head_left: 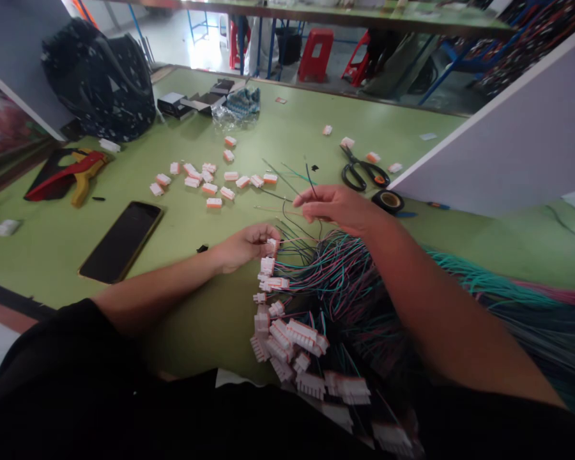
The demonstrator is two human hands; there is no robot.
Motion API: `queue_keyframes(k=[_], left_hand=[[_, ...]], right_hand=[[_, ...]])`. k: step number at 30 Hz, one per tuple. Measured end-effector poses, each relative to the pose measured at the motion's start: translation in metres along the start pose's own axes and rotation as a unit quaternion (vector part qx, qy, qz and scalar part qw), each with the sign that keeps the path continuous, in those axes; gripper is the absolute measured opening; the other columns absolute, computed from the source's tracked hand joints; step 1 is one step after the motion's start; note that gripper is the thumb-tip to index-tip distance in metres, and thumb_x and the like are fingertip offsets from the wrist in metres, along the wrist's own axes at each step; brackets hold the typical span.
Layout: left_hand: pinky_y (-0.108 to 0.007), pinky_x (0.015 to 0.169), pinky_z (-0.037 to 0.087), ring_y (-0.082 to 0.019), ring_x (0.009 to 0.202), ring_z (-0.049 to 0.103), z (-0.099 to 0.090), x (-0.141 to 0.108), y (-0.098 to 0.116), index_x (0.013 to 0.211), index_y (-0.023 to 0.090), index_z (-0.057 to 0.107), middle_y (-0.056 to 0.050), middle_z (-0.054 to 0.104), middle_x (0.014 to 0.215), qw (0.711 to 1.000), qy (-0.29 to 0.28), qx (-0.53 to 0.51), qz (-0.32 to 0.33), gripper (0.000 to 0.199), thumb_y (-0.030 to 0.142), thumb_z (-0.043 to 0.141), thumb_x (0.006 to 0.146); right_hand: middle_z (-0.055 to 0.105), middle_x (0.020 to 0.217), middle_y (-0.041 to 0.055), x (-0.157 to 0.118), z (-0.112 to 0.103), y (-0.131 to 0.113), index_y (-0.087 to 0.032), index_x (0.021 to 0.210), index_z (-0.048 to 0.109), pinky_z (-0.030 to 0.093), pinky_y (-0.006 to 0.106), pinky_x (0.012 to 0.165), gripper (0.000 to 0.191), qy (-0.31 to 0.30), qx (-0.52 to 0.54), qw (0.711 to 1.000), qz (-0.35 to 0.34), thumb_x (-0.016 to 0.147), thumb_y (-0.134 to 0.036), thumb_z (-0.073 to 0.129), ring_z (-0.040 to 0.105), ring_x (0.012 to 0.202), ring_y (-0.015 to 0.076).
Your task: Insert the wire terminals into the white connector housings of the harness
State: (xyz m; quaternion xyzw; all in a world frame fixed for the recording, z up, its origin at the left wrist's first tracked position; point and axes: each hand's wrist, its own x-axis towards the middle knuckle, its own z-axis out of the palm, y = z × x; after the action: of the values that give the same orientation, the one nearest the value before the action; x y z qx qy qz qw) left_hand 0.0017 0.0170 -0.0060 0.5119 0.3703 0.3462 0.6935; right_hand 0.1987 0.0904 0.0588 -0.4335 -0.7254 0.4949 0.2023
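My left hand [252, 246] pinches a small white plug connector [271, 246] at the end of the wire bundle. Above and to the right, my right hand [333, 207] has its fingers bent together around a thin dark wire [310, 179]; the exact grip is partly hidden. Several loose wire ends [287, 207] fan out between the two hands. Below them, the thick bundle of teal, pink and dark wires [349, 275] runs off to the right. Many white connectors with orange parts [301, 332] hang from it toward my lap.
Loose white-and-orange connectors [209, 188] lie scattered ahead. A phone [121, 243] and a red-and-yellow tool [71, 172] lie left; black scissors [361, 171] and a tape roll [388, 201] lie right. A dark bag [98, 83] stands at the back left, a white panel [508, 134] at the right.
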Motion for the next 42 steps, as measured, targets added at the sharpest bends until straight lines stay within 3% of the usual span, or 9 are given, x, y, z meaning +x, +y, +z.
queue_keyframes(k=[4,10,14,17,19,27,37,42], left_hand=[[-0.022,0.061,0.036,-0.008,0.062,0.049,0.000,0.000,-0.001,0.079,0.013,0.054,0.003,0.055,0.067,1.000,0.006,-0.008,0.009,0.015,0.018,0.065,0.070],[-0.021,0.057,0.037,-0.008,0.061,0.052,-0.002,0.002,-0.005,0.081,0.014,0.054,0.003,0.057,0.067,0.999,0.000,-0.053,-0.003,0.024,0.023,0.072,0.067],[-0.020,0.059,0.040,-0.007,0.062,0.055,-0.005,0.004,-0.008,0.082,0.014,0.056,0.003,0.059,0.068,0.996,0.004,-0.086,-0.008,0.030,0.026,0.077,0.063],[-0.020,0.060,0.041,-0.007,0.062,0.056,-0.006,0.004,-0.009,0.083,0.014,0.056,0.003,0.060,0.070,0.994,0.009,-0.104,-0.021,0.030,0.023,0.077,0.063],[-0.021,0.061,0.042,-0.007,0.063,0.057,-0.006,0.004,-0.008,0.084,0.014,0.056,0.003,0.061,0.071,0.993,0.014,-0.111,-0.032,0.026,0.019,0.075,0.065],[-0.021,0.061,0.042,-0.007,0.063,0.057,-0.007,0.004,-0.007,0.082,0.014,0.056,0.003,0.061,0.069,0.992,-0.003,-0.123,-0.031,0.023,0.014,0.073,0.067],[-0.020,0.060,0.043,-0.007,0.062,0.057,-0.007,0.004,-0.008,0.083,0.014,0.057,0.002,0.062,0.070,0.993,0.007,-0.118,-0.031,0.020,0.013,0.071,0.068],[-0.021,0.062,0.043,-0.007,0.062,0.057,-0.005,0.003,-0.006,0.083,0.013,0.059,0.002,0.062,0.069,0.993,0.023,-0.105,-0.037,0.017,0.009,0.068,0.070]], right_hand=[[0.059,0.064,-0.0027,0.001,0.020,-0.020,-0.018,0.101,0.058,0.031,0.024,0.051,0.029,0.085,-0.051,0.990,-0.095,0.073,-0.023,0.055,0.041,0.052,0.0073],[0.052,0.061,-0.0042,-0.009,0.041,-0.041,-0.020,0.093,0.063,0.036,0.023,0.057,0.020,0.106,-0.076,0.976,-0.176,0.078,-0.026,0.052,0.046,0.058,0.0079],[0.046,0.054,-0.0053,-0.027,0.038,-0.042,-0.018,0.076,0.065,0.029,0.022,0.050,0.016,0.084,-0.116,0.980,-0.136,0.074,-0.032,0.056,0.037,0.051,0.0063],[0.044,0.049,-0.0052,-0.039,0.037,-0.030,-0.017,0.058,0.058,0.027,0.023,0.049,0.015,0.038,-0.179,0.979,-0.089,0.069,-0.026,0.055,0.036,0.049,0.0062],[0.043,0.047,-0.0050,-0.042,0.038,-0.019,-0.017,0.052,0.053,0.027,0.023,0.050,0.014,0.041,-0.215,0.974,-0.061,0.066,-0.020,0.052,0.036,0.049,0.0065],[0.043,0.047,-0.0035,-0.041,0.055,0.001,-0.018,0.051,0.047,0.028,0.023,0.052,0.013,0.118,-0.277,0.953,-0.044,0.063,-0.021,0.048,0.037,0.049,0.0083],[0.044,0.048,-0.0022,-0.041,0.058,-0.001,-0.019,0.052,0.044,0.027,0.025,0.052,0.012,0.102,-0.314,0.943,-0.046,0.063,-0.019,0.046,0.037,0.049,0.0098],[0.038,0.045,-0.0031,-0.039,0.058,0.001,-0.019,0.048,0.041,0.025,0.025,0.050,0.017,0.123,-0.308,0.943,-0.042,0.064,-0.021,0.047,0.033,0.048,0.0090]])
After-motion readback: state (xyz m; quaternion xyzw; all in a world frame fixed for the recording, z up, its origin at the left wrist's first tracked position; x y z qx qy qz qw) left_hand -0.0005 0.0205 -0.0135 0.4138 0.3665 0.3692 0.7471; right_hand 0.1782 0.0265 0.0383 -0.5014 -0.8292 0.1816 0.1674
